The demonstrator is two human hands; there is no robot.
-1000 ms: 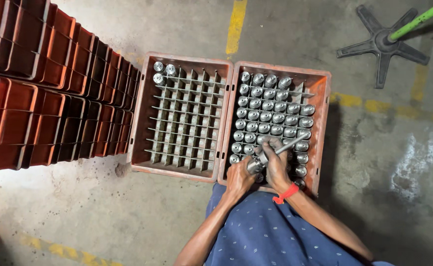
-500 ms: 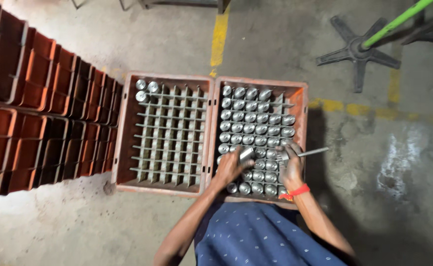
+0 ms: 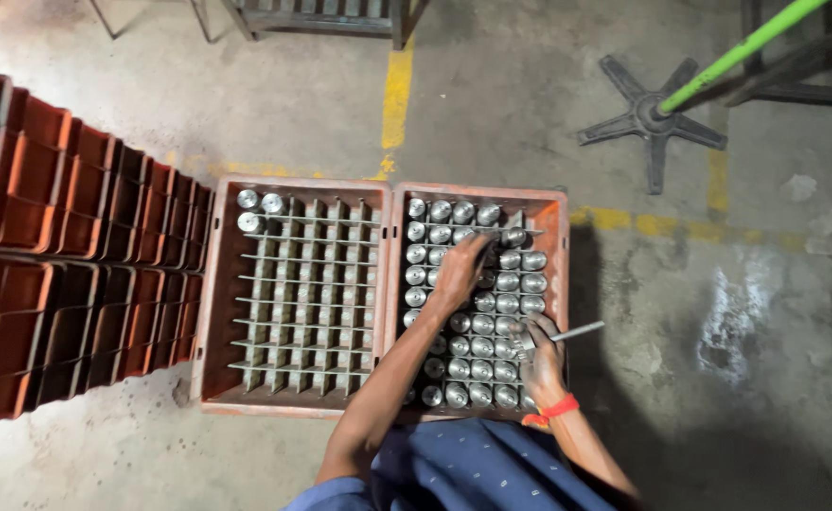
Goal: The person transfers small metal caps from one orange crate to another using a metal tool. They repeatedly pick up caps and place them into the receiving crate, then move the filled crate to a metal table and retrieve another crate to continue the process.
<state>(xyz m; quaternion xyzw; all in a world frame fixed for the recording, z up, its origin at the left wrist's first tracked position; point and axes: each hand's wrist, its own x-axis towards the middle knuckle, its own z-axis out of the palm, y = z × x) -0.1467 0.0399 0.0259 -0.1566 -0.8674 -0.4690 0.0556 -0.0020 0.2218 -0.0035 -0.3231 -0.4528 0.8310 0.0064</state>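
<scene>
Your right hand (image 3: pixel 541 352) grips a thin metal rod (image 3: pixel 577 332) over the near rows of the right crate (image 3: pixel 556 213), while your left hand (image 3: pixel 460 270), fingers curled, reaches among its metal cylinders (image 3: pixel 507 281), likely heavy, hard and slick, best pinched by the rim, though the grip is hidden.

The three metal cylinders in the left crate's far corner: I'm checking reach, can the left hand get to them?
Probably yes: the left hand is over the right crate, and nothing covers the metal cylinders.
</scene>
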